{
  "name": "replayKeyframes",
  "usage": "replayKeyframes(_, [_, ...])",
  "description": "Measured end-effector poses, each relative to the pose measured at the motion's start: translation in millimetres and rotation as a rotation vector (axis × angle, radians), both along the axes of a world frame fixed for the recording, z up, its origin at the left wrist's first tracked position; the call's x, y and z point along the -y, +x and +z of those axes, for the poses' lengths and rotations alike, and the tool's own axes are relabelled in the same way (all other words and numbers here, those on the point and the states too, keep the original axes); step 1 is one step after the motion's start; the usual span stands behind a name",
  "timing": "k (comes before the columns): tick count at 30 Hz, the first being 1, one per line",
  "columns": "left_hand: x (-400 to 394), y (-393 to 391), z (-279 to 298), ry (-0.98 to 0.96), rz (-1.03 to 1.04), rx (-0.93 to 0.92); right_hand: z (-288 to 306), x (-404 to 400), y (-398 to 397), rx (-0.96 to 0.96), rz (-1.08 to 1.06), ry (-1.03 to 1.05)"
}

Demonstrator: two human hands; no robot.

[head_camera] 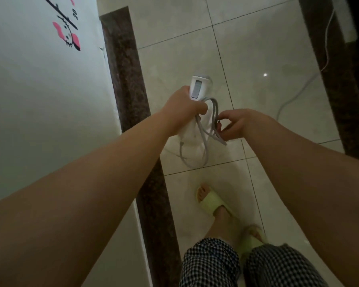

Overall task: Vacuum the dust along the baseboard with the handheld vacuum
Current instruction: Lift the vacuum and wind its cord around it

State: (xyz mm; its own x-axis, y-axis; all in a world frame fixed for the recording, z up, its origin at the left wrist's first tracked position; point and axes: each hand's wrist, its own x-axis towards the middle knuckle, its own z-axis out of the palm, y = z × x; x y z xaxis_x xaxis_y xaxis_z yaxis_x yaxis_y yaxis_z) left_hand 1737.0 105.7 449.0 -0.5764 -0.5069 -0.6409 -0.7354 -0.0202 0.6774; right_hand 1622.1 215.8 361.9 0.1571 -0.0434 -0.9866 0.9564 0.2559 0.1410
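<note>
— Pale floor tiles (pixel 247 48) fill the middle, with a dark speckled baseboard (pixel 124 79) running from twelve o'clock down toward six along the white wall (pixel 39 100) at nine o'clock. Where is the tool?

— Dead centre. The left hand (pixel 184 106) is wrapped tight round the white handheld vacuum (pixel 198 88), which hangs above the tiles just to the three-o'clock side of the baseboard, not touching it.

— And the other one?

— The right hand (pixel 238 125), at three o'clock from the vacuum, pinches a loop of the grey cord (pixel 203 133) between thumb and fingertips. More cord dangles toward six o'clock.

— So no cleaning yet?

— I'd judge this as preparation: sorting out the cord before any suction pass. I can't tell if the motor is running.

— What does the next move need?

— Probably freeing the cord so it hangs clear of the yellow-green slippers (pixel 211 201), then lowering the nozzle to the seam where baseboard meets tile. The nozzle end is hidden from here.
</note>
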Motion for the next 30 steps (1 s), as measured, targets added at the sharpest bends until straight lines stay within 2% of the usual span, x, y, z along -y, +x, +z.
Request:
replayKeyframes(3, [21.1, -15.3, -3.3, 0.017, 0.011, -0.016, 1.5, 16.7, -7.8, -0.071, 0.021, -0.05])
replayKeyframes(7, [43.8, -41.9, -11.5, 0.008, 0.046, 0.01, 3.6, 21.2, -50.9, -0.326, -0.155, -0.012])
replayKeyframes(10, [57.4, -58.1, -21.0, 0.035, 0.146, 0.031, -4.5, 13.0, -99.9, -0.334, -0.776, -0.002])
replayKeyframes(11, [61.4, -67.9, -22.8, 0.051, 0.181, 0.025, -7.9, 11.9, -116.7, -0.333, -0.832, -0.038])
replayKeyframes(12, [63.4, -78.7, -22.6, 0.066, 0.207, 0.017, -7.7, 14.4, -129.3, -0.378, -0.807, -0.081])
replayKeyframes(13, [64.2, -86.8, -22.7, 0.082, 0.235, 0.004, -6.8, 14.4, -135.8, -0.482, -0.668, -0.125])
replayKeyframes(15, [64.3, -117.4, -20.1, 0.106, 0.289, -0.016, 1.0, 21.4, -149.3, -0.785, -0.214, -0.208])
replayKeyframes(17, [63.8, -149.9, -14.5, 0.128, 0.357, -0.044, 12.3, 24.6, -154.3, -1.059, 0.206, -0.375])
replayKeyframes(19, [64.2, -187.1, -8.0, 0.161, 0.424, -0.08, 29.9, 24.9, -162.8, -1.284, 0.526, -0.487])
replayKeyframes(21, [65.6, -212.2, -4.7, 0.156, 0.418, -0.095, 39.2, 21.9, -164.7, -1.387, 0.737, -0.577])
replayKeyframes(23, [64.6, -237.7, 2.3, 0.173, 0.366, -0.102, 46.2, 20.1, -177.0, -1.412, 0.861, -0.58])
replayKeyframes(26, [65.3, -268.6, 9.3, 0.162, 0.288, -0.1, 53.8, 20.2, -207.7, -1.457, 0.928, -0.609])
replayKeyframes(28, [66.7, -284.8, 10.6, 0.079, 0.249, -0.071, 64.6, 21.7, -229.3, -1.36, 0.936, -0.658])
replayKeyframes(29, [68.1, -293.2, 11.2, 0.028, 0.214, -0.051, 69.3, 23.0, -241.3, -1.255, 0.869, -0.674])
replayKeyframes(30, [69.0, -299.8, 12.8, -0.02, 0.168, -0.042, 75.3, 24.6, -251.4, -1.101, 0.685, -0.681])
